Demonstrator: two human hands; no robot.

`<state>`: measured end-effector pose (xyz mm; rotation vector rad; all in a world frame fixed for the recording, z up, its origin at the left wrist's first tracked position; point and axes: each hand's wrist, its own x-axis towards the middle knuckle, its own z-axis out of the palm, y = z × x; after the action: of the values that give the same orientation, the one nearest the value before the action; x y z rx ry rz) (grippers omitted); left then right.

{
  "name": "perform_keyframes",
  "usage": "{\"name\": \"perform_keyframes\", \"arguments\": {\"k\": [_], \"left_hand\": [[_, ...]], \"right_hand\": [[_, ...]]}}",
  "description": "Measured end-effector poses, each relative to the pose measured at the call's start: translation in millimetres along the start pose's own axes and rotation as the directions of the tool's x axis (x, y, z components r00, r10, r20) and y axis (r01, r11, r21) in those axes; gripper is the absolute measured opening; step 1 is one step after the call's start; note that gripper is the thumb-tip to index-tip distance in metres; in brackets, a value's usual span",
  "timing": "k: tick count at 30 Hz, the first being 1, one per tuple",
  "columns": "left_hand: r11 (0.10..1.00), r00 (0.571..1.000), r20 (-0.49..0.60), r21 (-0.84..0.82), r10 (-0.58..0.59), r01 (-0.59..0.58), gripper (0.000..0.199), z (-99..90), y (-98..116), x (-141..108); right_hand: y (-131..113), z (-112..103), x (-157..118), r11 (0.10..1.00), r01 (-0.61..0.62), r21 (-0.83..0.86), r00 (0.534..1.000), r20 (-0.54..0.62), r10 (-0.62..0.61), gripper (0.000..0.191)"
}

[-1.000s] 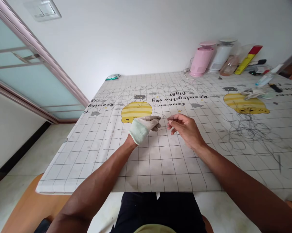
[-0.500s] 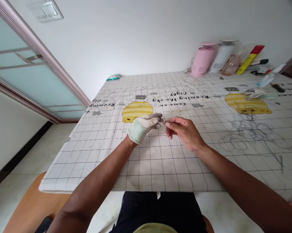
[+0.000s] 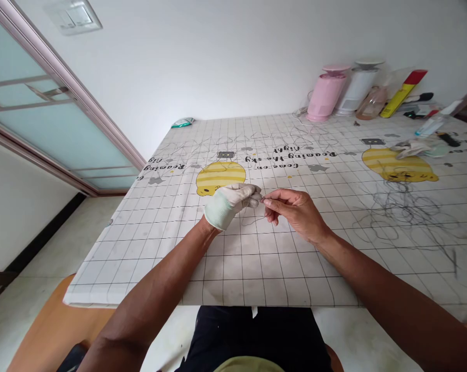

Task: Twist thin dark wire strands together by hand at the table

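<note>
My left hand [image 3: 239, 198], in a white glove with a pale green cuff, is closed above the table with its fingertips pinched together. Bare and just to its right, my right hand [image 3: 291, 207] pinches between thumb and forefinger. The two sets of fingertips nearly meet, and both are on a thin strand. Below them a curved length of this thin strand [image 3: 252, 222] hangs or lies over the cloth; whether it is wire or thread I cannot tell. To the right, a loose tangle of thin dark strands [image 3: 406, 212] is spread on the tablecloth.
A checked tablecloth [image 3: 225, 268] covers the table. Along the wall stand a pink cylinder-shaped device [image 3: 326, 97], a white one [image 3: 356, 93], a bottle [image 3: 371, 103] and a yellow-red box [image 3: 402, 95]. Another glove [image 3: 415, 149] lies at right; a green-white packet [image 3: 182, 123] is at the back left.
The fingers of my gloved left hand have closed from a straighter pose and come nearer the right fingertips. A curved length of strand now shows below the hands.
</note>
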<state>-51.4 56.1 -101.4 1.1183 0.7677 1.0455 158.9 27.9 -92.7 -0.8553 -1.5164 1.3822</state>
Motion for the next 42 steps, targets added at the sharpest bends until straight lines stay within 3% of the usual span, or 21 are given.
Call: {"name": "perform_keyframes", "arguments": {"k": [4, 8, 13, 17, 21, 24, 29, 33, 37, 39, 42], "left_hand": [[0.993, 0.996, -0.088, 0.118, -0.011, 0.022, 0.046, 9.2, 14.4, -11.6], [0.94, 0.966, -0.252, 0.34, 0.05, 0.04, 0.036, 26.7, 23.0, -22.4], [0.956, 0.947, -0.323, 0.273, -0.01, 0.103, 0.023, 29.6, 17.0, -16.0], [0.98, 0.957, -0.265, 0.123, -0.122, 0.158, 0.02, 16.1, 8.7, -7.9], [0.975, 0.967, -0.228, 0.16, -0.114, 0.152, 0.022, 10.0, 4.9, -6.1], [0.954, 0.959, -0.275, 0.261, -0.07, 0.145, 0.024, 13.5, 6.4, -7.4], [0.947, 0.944, -0.328, 0.291, -0.033, 0.134, 0.031, 20.3, 13.7, -10.9], [0.94, 0.905, -0.424, 0.317, 0.021, 0.127, 0.034, 15.4, 16.1, -9.9], [0.92, 0.892, -0.452, 0.352, 0.005, 0.173, 0.032, 6.7, 7.6, -4.8], [0.88, 0.894, -0.448, 0.422, -0.007, 0.218, 0.031, 5.9, 1.5, -2.6], [0.753, 0.906, -0.422, 0.606, 0.03, 0.258, 0.036, 10.7, -5.5, -1.5]], "right_hand": [[2.0, -0.8, -0.5, 0.986, 0.018, -0.167, 0.983, -0.175, -0.047, 0.024], [4.8, -2.0, 0.7, 0.976, 0.006, -0.219, 0.97, -0.237, -0.059, 0.026], [4.7, -0.8, -2.9, 0.973, 0.053, -0.223, 0.972, -0.214, -0.102, 0.03], [0.0, 2.0, -9.5, 0.948, 0.16, -0.275, 0.976, -0.099, -0.193, 0.027], [1.3, -1.8, -5.8, 0.95, 0.068, -0.304, 0.988, -0.112, -0.107, 0.031], [5.1, -7.0, 0.0, 0.955, 0.008, -0.295, 0.985, -0.163, -0.059, 0.033], [5.9, -9.9, 2.0, 0.963, -0.017, -0.27, 0.984, -0.176, -0.032, 0.035], [5.3, -12.3, 3.2, 0.97, -0.047, -0.238, 0.984, -0.178, 0.004, 0.039], [10.9, -17.9, 8.3, 0.98, -0.081, -0.184, 0.977, -0.207, 0.042, 0.039], [15.1, -23.4, 12.1, 0.984, -0.1, -0.146, 0.968, -0.243, 0.062, 0.04], [18.8, -38.7, 20.2, 0.984, -0.148, -0.102, 0.939, -0.327, 0.107, 0.039]]}}
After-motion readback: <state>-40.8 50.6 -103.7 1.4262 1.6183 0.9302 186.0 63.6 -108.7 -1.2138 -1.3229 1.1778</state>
